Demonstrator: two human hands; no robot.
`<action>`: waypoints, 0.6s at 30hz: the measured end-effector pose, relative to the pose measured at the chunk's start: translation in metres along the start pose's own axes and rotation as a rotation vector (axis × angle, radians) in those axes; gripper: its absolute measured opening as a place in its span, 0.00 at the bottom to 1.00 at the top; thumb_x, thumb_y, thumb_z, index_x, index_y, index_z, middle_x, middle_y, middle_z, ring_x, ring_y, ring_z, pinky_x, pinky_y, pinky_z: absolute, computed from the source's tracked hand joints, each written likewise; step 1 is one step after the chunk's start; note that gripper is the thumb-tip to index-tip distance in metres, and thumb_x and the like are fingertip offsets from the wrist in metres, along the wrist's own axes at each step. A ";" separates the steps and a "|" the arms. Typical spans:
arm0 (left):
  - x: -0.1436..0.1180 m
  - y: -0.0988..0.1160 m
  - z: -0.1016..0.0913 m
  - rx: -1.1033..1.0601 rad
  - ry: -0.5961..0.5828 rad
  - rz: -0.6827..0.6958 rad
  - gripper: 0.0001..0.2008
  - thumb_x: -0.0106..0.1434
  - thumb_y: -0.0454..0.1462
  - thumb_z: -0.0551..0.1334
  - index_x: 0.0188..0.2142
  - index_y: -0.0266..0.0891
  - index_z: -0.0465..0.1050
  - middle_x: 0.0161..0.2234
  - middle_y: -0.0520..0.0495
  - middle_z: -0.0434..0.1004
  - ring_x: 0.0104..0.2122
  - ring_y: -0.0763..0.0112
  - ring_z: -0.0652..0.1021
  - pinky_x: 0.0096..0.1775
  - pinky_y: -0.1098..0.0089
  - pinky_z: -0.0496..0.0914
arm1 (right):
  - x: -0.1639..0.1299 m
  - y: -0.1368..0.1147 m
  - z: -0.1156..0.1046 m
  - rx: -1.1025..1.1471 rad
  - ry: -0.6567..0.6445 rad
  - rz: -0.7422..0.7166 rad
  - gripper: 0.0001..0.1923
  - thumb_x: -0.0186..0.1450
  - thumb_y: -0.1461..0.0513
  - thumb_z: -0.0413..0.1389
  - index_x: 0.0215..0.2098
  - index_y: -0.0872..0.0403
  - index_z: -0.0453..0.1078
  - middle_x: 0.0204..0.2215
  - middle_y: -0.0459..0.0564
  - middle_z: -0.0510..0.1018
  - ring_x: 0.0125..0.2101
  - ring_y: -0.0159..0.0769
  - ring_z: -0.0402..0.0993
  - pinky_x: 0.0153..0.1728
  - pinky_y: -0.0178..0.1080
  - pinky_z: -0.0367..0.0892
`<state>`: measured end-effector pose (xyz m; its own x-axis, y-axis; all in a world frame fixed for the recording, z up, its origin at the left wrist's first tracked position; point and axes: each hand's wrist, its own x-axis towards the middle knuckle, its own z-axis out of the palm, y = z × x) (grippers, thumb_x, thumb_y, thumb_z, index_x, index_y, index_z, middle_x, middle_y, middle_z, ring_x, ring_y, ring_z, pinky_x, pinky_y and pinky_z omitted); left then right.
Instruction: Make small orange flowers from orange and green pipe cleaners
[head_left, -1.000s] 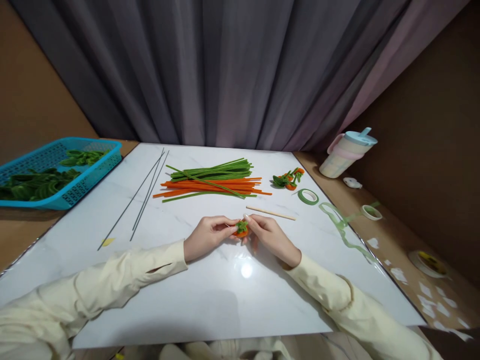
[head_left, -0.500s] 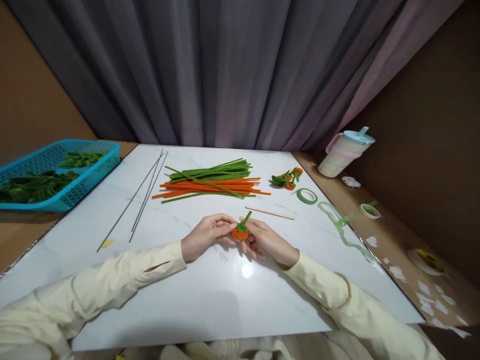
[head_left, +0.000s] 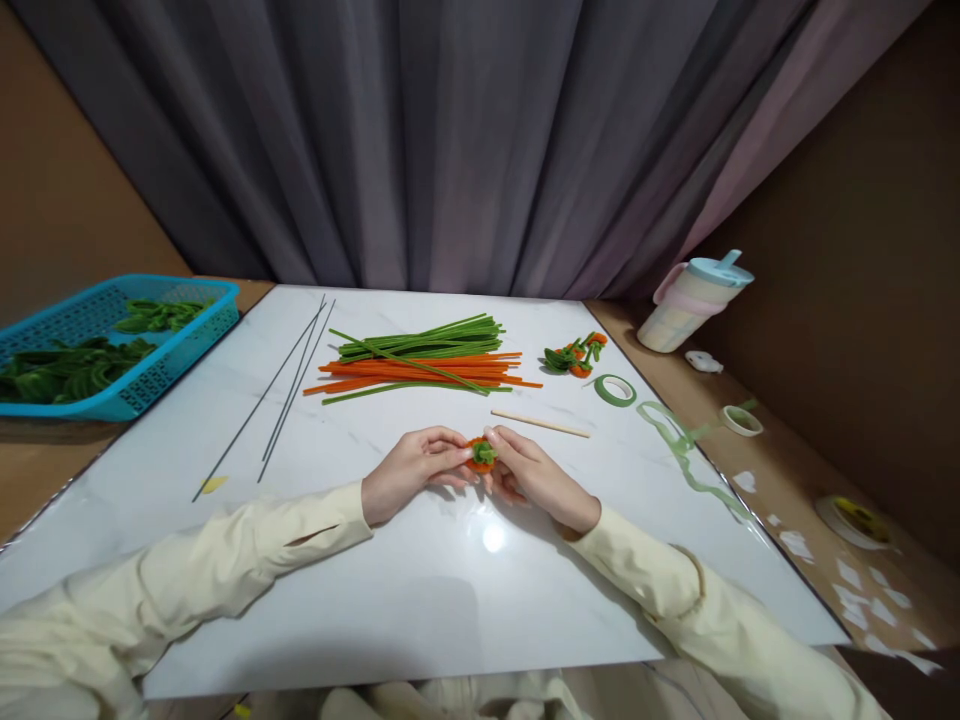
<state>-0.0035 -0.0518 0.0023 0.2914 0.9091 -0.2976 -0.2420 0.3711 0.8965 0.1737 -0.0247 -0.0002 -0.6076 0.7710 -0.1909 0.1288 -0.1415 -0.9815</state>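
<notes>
Between my two hands, above the white marbled board, is a small orange pipe-cleaner flower with a green centre and stem turned toward me. My left hand pinches its left edge between thumb and fingers. From the other side my right hand grips it, thumb and index finger at the right edge. Just beyond lies a thin wooden stick. Farther back are a bundle of green pipe cleaners and a bundle of orange pipe cleaners.
Finished-looking orange and green pieces lie at back right beside a roll of green tape. Dark wires rest at left. A blue basket holds green leaves. A tumbler and paper scraps are on the right.
The flower has tipped so its green stem, which pointed up and away, now points toward me. Both hands have stayed in nearly the same place.
</notes>
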 end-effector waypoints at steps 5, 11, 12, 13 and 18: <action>0.000 -0.002 0.002 0.048 0.065 0.065 0.21 0.47 0.43 0.72 0.33 0.32 0.68 0.27 0.47 0.77 0.27 0.70 0.79 0.31 0.73 0.74 | -0.004 -0.004 -0.005 -0.254 0.179 -0.135 0.20 0.69 0.47 0.39 0.32 0.53 0.59 0.15 0.39 0.62 0.15 0.27 0.57 0.17 0.31 0.53; -0.005 -0.005 0.006 0.168 0.113 0.210 0.18 0.50 0.44 0.70 0.32 0.33 0.69 0.27 0.49 0.75 0.28 0.69 0.79 0.33 0.70 0.75 | -0.009 -0.012 -0.002 -0.500 0.262 -0.243 0.18 0.70 0.51 0.39 0.28 0.52 0.55 0.21 0.41 0.63 0.23 0.30 0.61 0.28 0.34 0.57; -0.005 -0.006 0.006 0.186 0.108 0.231 0.17 0.50 0.44 0.69 0.32 0.33 0.69 0.28 0.49 0.75 0.28 0.69 0.79 0.33 0.69 0.76 | -0.009 -0.011 0.000 -0.506 0.246 -0.238 0.16 0.70 0.51 0.40 0.30 0.52 0.56 0.22 0.42 0.63 0.24 0.31 0.61 0.29 0.34 0.57; -0.006 -0.007 0.005 0.203 0.101 0.253 0.16 0.51 0.43 0.69 0.32 0.33 0.70 0.29 0.49 0.74 0.29 0.69 0.78 0.34 0.69 0.76 | -0.009 -0.011 0.001 -0.503 0.231 -0.230 0.15 0.70 0.51 0.40 0.32 0.52 0.56 0.22 0.42 0.64 0.24 0.31 0.61 0.29 0.35 0.57; -0.005 -0.011 0.003 0.236 0.067 0.302 0.14 0.53 0.42 0.67 0.33 0.33 0.69 0.32 0.49 0.72 0.31 0.70 0.77 0.36 0.68 0.77 | -0.008 -0.009 0.002 -0.472 0.137 -0.205 0.17 0.70 0.51 0.39 0.30 0.53 0.56 0.22 0.41 0.62 0.25 0.30 0.59 0.29 0.34 0.56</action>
<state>0.0008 -0.0607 -0.0049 0.1763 0.9841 -0.0223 -0.0860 0.0380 0.9956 0.1757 -0.0311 0.0102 -0.5538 0.8317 0.0390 0.3758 0.2915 -0.8796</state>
